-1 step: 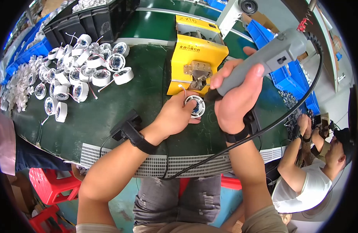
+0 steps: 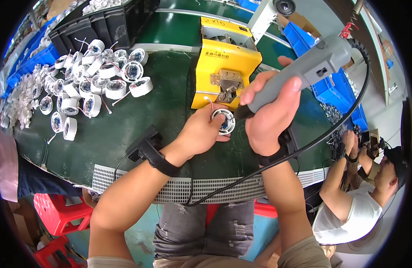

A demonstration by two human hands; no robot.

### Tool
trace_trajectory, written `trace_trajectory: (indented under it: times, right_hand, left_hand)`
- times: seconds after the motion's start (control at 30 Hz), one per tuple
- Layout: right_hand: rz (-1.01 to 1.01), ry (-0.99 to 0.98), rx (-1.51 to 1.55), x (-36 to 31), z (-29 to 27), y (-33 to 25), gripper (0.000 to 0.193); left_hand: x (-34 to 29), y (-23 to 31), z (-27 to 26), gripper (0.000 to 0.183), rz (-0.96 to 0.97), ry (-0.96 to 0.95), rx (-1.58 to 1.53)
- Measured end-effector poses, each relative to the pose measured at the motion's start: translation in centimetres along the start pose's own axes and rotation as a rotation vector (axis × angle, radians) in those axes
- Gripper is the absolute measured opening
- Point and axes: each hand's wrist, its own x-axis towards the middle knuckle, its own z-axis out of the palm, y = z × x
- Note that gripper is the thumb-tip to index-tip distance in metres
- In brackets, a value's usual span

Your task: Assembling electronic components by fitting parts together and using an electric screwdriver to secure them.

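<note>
My left hand (image 2: pixel 200 132) is closed on a round white housing (image 2: pixel 223 122) with a circuit board inside and a short wire sticking up. Its thumb presses on the housing's face. Held at a slant in my right hand (image 2: pixel 270 114) is a grey electric screwdriver (image 2: pixel 302 71). The tool's dark nose points at the housing's right rim; I cannot tell whether the bit touches it. Just beyond the housing stands a yellow screw feeder (image 2: pixel 226 60) with a metal outlet block. To the left lies a heap of similar white housings (image 2: pixel 115 89) with loose wires.
The screwdriver's black cable (image 2: pixel 344 118) loops across my right forearm to the perforated table edge (image 2: pixel 170 191). A black crate (image 2: pixel 105 29) stands at the far left. Blue bins (image 2: pixel 329 91) line the right side. A co-worker (image 2: pixel 355 201) sits at the right, with both hands over small parts.
My right hand and the screwdriver have shifted very slightly left, nearer the housing. My left hand still holds the housing in nearly the same place.
</note>
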Motion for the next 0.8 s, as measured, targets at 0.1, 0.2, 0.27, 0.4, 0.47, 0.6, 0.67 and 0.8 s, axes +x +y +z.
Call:
trace_trajectory:
  times: [0.1, 0.2, 0.27, 0.4, 0.47, 0.6, 0.67, 0.8]
  right_hand:
    - [-0.028, -0.025, -0.048, -1.0, -0.2, 0.5, 0.058]
    - [-0.035, -0.046, -0.042, -1.3, 0.0, 0.6, 0.058]
    - [-0.025, -0.058, -0.031, -1.5, -0.1, 0.8, 0.058]
    - [-0.06, -0.072, -0.022, -1.6, 0.0, 1.1, 0.06]
    - [-0.054, -0.076, -0.016, -1.5, 0.0, 1.1, 0.06]
    - [-0.074, -0.095, 0.003, -1.5, -0.1, 1.2, 0.06]
    - [-0.074, -0.094, 0.007, -1.5, -0.1, 1.4, 0.061]
    - [-0.078, -0.12, -0.015, -1.7, -0.1, 1.7, 0.062]
  left_hand:
    - [-0.1, 0.4, -0.2, 0.032, -0.031, -0.045, 0.042]
    - [-0.3, 0.7, -0.2, 0.033, -0.028, -0.052, 0.047]
    - [-0.3, 0.7, -0.2, 0.033, -0.023, -0.058, 0.068]
    - [-0.4, 0.2, 0.2, 0.027, 0.039, 0.002, 0.014]
    - [-0.4, 0.3, 0.1, 0.027, 0.042, -0.002, 0.032]
    - [-0.3, 0.5, 0.2, 0.027, 0.054, -0.003, 0.009]
    - [-0.4, 0.6, 0.2, 0.028, 0.031, 0.001, 0.04]
    - [-0.3, 0.3, 0.0, 0.028, 0.05, -0.005, 0.041]
